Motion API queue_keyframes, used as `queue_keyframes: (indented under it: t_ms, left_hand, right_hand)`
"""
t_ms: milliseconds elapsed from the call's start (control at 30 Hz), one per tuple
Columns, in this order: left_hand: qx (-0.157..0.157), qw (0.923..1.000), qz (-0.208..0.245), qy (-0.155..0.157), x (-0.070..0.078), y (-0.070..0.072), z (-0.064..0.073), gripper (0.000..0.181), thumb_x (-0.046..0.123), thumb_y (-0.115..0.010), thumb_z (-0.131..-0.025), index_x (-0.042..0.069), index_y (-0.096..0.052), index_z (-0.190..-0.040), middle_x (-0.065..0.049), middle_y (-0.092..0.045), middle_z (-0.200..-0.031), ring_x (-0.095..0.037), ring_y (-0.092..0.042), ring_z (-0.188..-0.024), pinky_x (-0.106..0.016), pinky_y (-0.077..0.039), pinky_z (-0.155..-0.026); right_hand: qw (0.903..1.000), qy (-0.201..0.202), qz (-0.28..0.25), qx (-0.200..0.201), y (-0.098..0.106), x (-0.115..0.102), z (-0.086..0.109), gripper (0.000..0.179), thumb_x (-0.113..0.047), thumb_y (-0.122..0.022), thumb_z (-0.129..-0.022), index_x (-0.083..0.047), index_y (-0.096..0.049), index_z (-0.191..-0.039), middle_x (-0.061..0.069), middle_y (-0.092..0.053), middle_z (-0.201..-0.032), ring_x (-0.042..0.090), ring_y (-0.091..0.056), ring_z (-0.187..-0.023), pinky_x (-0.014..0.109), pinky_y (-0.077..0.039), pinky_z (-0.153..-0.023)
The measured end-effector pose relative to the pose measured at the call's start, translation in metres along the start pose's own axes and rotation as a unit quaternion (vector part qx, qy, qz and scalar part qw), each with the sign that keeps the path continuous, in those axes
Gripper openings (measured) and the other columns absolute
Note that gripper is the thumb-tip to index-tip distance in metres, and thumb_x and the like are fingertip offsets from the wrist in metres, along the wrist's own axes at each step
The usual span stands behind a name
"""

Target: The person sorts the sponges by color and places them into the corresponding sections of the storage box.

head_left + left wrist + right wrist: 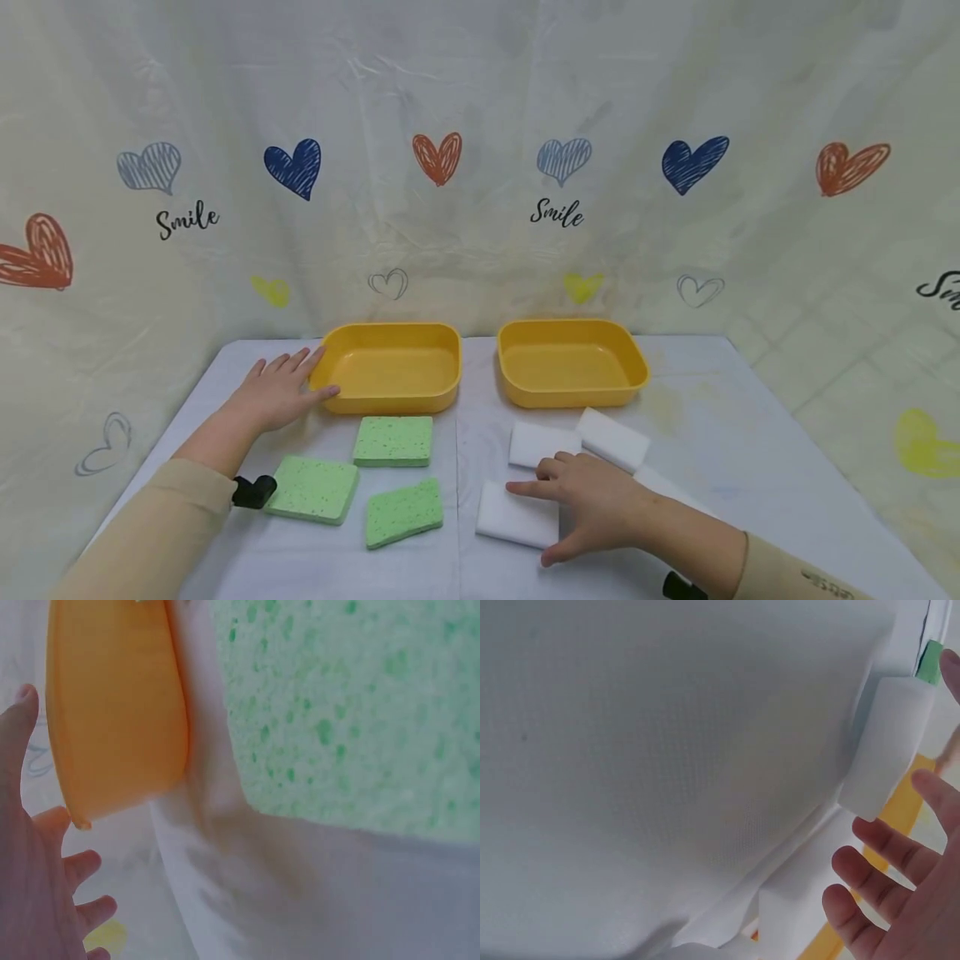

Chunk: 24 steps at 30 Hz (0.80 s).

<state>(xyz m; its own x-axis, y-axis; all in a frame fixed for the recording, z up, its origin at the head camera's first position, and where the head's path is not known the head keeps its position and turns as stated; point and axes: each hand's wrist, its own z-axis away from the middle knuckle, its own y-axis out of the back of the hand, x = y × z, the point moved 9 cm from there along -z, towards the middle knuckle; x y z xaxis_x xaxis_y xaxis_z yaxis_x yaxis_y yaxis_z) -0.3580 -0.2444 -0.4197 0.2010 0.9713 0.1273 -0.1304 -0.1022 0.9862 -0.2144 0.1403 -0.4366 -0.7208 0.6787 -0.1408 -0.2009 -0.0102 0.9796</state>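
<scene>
In the head view my left hand (276,396) rests at the left end of a yellow plastic bin (390,403), thumb and fingers spread along its rim. The left wrist view has the same bin (116,712) with my spread fingers beside its end. My right hand (603,500) is over several white sponges, fingers spread and holding nothing. Its index finger and thumb reach across the nearest white sponge (510,517). Behind the fingers lie another white sponge (540,444) and a tilted one (617,439); one more is partly hidden under the wrist.
Three green speckled sponges, a rear one (393,442), a left one (315,490) and a front one (405,512), lie before the left bin. A second yellow bin (573,396) stands at the back right. A curtain with hearts hangs behind the white-covered table (757,467).
</scene>
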Motion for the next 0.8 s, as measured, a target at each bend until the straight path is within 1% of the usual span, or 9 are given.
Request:
queue_keyframes:
  t_ms: [167,367,533,633,800]
  left_hand:
    - [-0.015,0.9998,0.009,0.007,-0.002,-0.0052,-0.0014,0.104,0.081,-0.029,-0.09,0.005,-0.013,-0.159,-0.028,-0.019,-0.159,-0.053,-0.019,-0.141,-0.07,-0.003,-0.112]
    - [-0.021,0.9997,0.013,0.005,-0.0017,-0.0066,-0.0018,0.104,0.081,-0.027,-0.09,0.004,-0.01,-0.159,-0.028,-0.017,-0.16,-0.054,-0.018,-0.141,-0.069,-0.004,-0.113]
    - [-0.021,0.9996,0.016,0.003,-0.0016,-0.007,-0.0025,0.103,0.079,-0.028,-0.092,0.003,-0.009,-0.159,-0.028,-0.016,-0.16,-0.054,-0.018,-0.141,-0.069,-0.004,-0.113]
    - [-0.023,0.9996,0.019,0.004,-0.0013,-0.0074,-0.0032,0.103,0.078,-0.029,-0.092,0.002,-0.008,-0.158,-0.028,-0.015,-0.16,-0.054,-0.017,-0.142,-0.069,-0.003,-0.113]
    - [-0.025,0.9993,0.026,0.006,-0.0004,-0.0075,-0.0036,0.104,0.076,-0.033,-0.093,-0.001,-0.007,-0.157,-0.029,-0.014,-0.16,-0.054,-0.017,-0.142,-0.07,-0.002,-0.112]
  right_hand:
    - [1.0,-0.001,-0.006,-0.003,-0.0025,-0.0003,-0.0015,0.082,-0.082,-0.063,-0.072,-0.048,-0.046,-0.144,-0.012,-0.055,-0.112,0.007,-0.048,-0.092,0.032,-0.047,-0.08]
    - [1.0,0.007,-0.006,-0.002,-0.0023,-0.0029,-0.0019,0.08,-0.078,-0.066,-0.073,-0.045,-0.048,-0.144,-0.013,-0.055,-0.109,0.006,-0.048,-0.09,0.03,-0.047,-0.079]
    - [1.0,0.005,-0.007,-0.004,-0.0025,-0.0028,-0.0015,0.073,-0.069,-0.07,-0.078,-0.044,-0.05,-0.143,-0.015,-0.055,-0.106,0.005,-0.048,-0.089,0.029,-0.047,-0.079]
    - [0.9999,0.0,-0.011,-0.008,-0.0039,-0.0012,-0.0017,0.071,-0.067,-0.07,-0.079,-0.044,-0.051,-0.143,-0.016,-0.056,-0.107,0.004,-0.049,-0.09,0.029,-0.047,-0.079]
    - [0.9998,0.014,-0.016,0.006,-0.0028,-0.0008,-0.0007,0.068,-0.066,-0.069,-0.08,-0.04,-0.054,-0.141,-0.014,-0.058,-0.108,0.005,-0.05,-0.092,0.028,-0.048,-0.079]
